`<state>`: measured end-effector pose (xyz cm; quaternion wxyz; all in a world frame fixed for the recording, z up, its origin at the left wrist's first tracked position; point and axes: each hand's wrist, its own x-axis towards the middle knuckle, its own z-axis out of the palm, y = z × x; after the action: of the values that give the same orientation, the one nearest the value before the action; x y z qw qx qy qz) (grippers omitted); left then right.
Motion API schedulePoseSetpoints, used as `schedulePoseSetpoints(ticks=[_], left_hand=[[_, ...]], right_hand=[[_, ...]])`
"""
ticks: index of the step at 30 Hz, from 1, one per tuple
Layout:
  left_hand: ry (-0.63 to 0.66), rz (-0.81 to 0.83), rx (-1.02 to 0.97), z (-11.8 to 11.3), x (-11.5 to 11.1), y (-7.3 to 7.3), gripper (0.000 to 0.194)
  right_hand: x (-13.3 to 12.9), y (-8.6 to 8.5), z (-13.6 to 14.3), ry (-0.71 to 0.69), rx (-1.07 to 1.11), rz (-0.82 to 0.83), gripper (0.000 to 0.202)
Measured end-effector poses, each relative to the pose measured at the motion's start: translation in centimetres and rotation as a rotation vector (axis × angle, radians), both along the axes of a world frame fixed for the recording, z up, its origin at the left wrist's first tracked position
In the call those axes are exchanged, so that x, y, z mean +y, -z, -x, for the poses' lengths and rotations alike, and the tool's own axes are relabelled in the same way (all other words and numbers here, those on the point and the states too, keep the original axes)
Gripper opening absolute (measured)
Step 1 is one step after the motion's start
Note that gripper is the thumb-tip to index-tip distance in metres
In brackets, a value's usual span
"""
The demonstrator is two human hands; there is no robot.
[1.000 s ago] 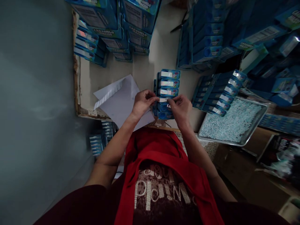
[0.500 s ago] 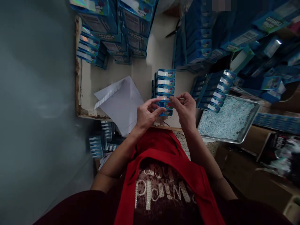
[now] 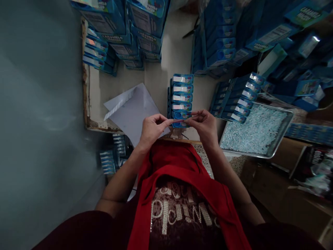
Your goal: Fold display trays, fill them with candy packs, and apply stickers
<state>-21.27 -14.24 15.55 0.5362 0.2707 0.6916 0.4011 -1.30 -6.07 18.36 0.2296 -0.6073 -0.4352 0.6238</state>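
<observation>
A row of small blue candy boxes (image 3: 182,98) sits on the table in front of me. White label strips lie across the farther boxes, while the nearest two show bare printed tops. Over the near end of this row, my left hand (image 3: 156,129) pinches one end of a thin strip (image 3: 178,121), seen nearly edge-on. Its other end is between the thumb and fingers of my right hand (image 3: 203,125). The strip looks like a label, but its face is hard to make out. Left of the row lie white paper sheets (image 3: 136,107), one edge folded over.
Stacked blue display boxes (image 3: 145,24) stand at the back left, with more packs (image 3: 221,45) at the back right. Another labelled row (image 3: 240,97) is beside a metal tray (image 3: 279,139) of pale blue pieces. A wall (image 3: 44,104) rises at left.
My hands have moved from the labelled box toward the near end of the row. The left hand has shifted left, and a thin strip now stretches between both hands.
</observation>
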Motion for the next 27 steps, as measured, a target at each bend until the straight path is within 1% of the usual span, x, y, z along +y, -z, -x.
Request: schedulePoseSetpoints(ticks=[2, 5, 9, 12, 15, 19, 22, 25, 27], left_hand=[[-0.024, 0.002, 0.05, 0.0, 0.3, 0.5, 0.038], [-0.031, 0.005, 0.111, 0.1, 1.1, 1.6, 0.04], [-0.013, 0.017, 0.106, 0.3, 1.6, 2.6, 0.039], [-0.015, 0.019, 0.086, 0.3, 1.6, 2.9, 0.04], [-0.015, 0.023, 0.086, 0.3, 1.6, 3.0, 0.041], [-0.007, 0.026, 0.082, 0.3, 1.6, 3.2, 0.039], [-0.014, 0.033, 0.068, 0.3, 1.7, 3.7, 0.038], [-0.033, 0.038, -0.003, 0.1, 1.8, 4.6, 0.041], [-0.058, 0.08, -0.134, -0.3, 1.9, 5.5, 0.044]], right_hand=[[0.1, 0.5, 0.7, 0.033, -0.085, -0.033, 0.046], [0.4, 1.3, 1.6, 0.021, -0.178, -0.064, 0.038], [0.9, 1.7, 1.9, -0.01, -0.254, -0.088, 0.035], [1.2, 1.6, 1.7, -0.043, -0.276, -0.08, 0.036], [1.3, 1.6, 1.7, -0.043, -0.273, -0.087, 0.037], [1.3, 2.0, 1.8, -0.041, -0.283, -0.118, 0.038], [1.1, 2.3, 2.0, -0.052, -0.295, -0.117, 0.041], [0.9, 2.4, 1.9, -0.084, -0.339, -0.189, 0.041], [1.1, 2.5, 1.5, -0.112, -0.458, -0.305, 0.041]])
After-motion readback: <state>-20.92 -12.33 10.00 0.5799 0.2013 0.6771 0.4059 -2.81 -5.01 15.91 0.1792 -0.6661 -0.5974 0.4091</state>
